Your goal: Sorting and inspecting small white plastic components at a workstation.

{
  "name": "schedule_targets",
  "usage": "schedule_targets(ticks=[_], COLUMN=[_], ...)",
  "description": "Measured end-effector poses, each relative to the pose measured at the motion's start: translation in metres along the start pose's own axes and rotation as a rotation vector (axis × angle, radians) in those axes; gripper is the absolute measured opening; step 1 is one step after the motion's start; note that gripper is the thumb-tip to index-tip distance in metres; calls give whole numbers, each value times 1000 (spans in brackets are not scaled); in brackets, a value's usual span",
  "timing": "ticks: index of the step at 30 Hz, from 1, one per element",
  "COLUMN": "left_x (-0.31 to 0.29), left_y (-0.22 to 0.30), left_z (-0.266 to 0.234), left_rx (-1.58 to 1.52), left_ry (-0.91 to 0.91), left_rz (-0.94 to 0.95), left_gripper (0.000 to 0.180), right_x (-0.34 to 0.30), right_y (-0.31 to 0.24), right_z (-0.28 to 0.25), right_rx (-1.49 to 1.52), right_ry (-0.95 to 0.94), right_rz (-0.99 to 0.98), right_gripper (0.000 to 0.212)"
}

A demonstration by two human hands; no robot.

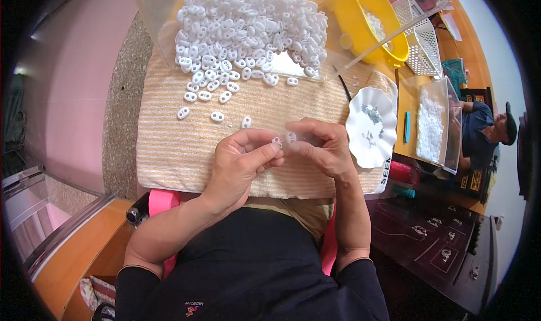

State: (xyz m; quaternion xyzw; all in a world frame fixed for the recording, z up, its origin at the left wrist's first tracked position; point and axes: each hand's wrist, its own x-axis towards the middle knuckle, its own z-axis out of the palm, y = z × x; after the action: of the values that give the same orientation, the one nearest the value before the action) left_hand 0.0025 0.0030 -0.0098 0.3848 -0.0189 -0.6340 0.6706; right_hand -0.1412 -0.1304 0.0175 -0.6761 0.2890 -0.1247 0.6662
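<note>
My left hand (239,160) pinches a small white plastic piece with holes (276,142) between thumb and fingertips. Close beside it, my right hand (328,146) holds a white oval two-hole plastic piece (291,137), like a cord-lock part, by its end. A narrow gap seems to separate the two pieces. Just beyond my left fingers, one loose two-hole piece (246,122) lies on the striped towel (174,146). Farther off, a large heap of the same white pieces (248,28) spills toward me from a clear plastic bin (338,67).
Right of my hands stands a white scalloped dish (360,149) with small grey bits. Behind it are a yellow basin (397,45) and a white perforated basket (425,47). At the right, a person (479,132) sits by a clear box of white pieces (430,124).
</note>
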Motion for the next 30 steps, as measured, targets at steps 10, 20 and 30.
schedule_targets(ticks=[10,20,30], left_x=[1,1,0], left_y=[-1,-1,0], left_z=[-1,-1,0], left_rx=[-1,21,49], left_ry=[17,15,9], left_rz=[-8,-11,-19], left_gripper=[15,15,16], right_x=[2,2,3], right_y=[2,3,7], right_z=[1,3,2], right_rx=[22,15,13], right_ry=[-14,-29,-59], right_rz=[-3,-12,-17], right_gripper=[26,26,26])
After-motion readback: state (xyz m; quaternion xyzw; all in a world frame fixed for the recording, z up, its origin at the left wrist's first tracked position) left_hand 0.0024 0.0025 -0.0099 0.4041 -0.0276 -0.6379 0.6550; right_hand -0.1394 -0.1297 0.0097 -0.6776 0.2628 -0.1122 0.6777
